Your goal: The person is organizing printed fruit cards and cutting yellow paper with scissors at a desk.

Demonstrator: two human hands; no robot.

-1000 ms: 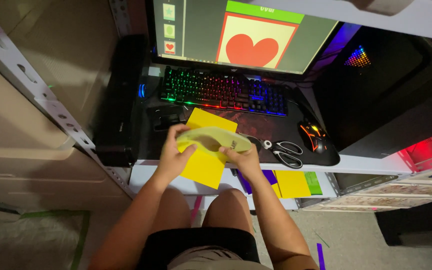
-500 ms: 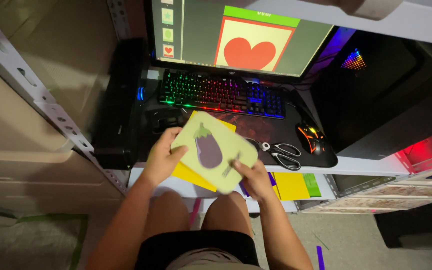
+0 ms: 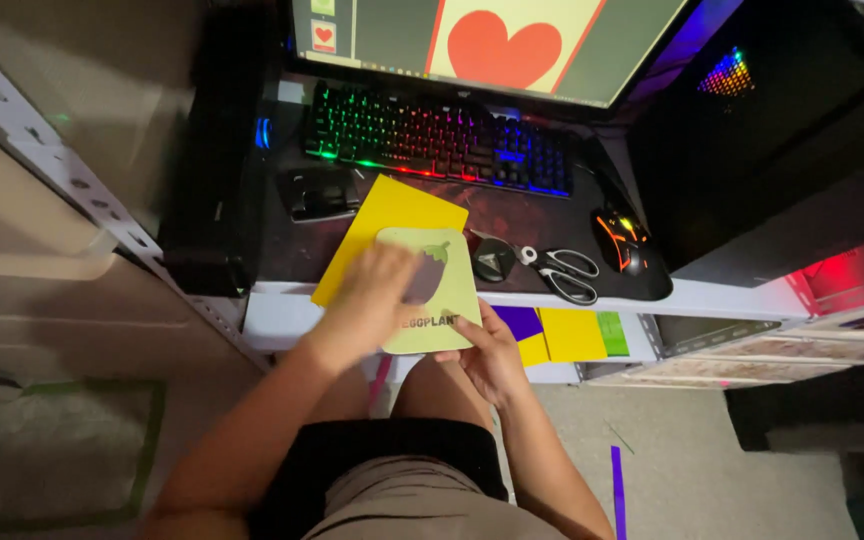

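Note:
A pale green card (image 3: 449, 300) with a purple eggplant picture lies over a sheet of yellow paper (image 3: 387, 215) at the desk's front edge. My left hand (image 3: 372, 300) rests flat on the card's left half and covers most of the picture. My right hand (image 3: 487, 350) grips the card's lower right corner from below. Part of the yellow sheet is hidden under the card and my left hand.
Scissors (image 3: 562, 272) and a lit mouse (image 3: 622, 240) lie to the right on the dark mat. A rainbow-lit keyboard (image 3: 437, 140) and a monitor (image 3: 502, 45) showing a red heart stand behind. Purple, yellow and green paper sheets (image 3: 567, 332) sit on a lower shelf.
The card was bent and lifted between both hands, then turned picture side up. It now lies lower on the yellow sheet with my left hand pressed flat on it.

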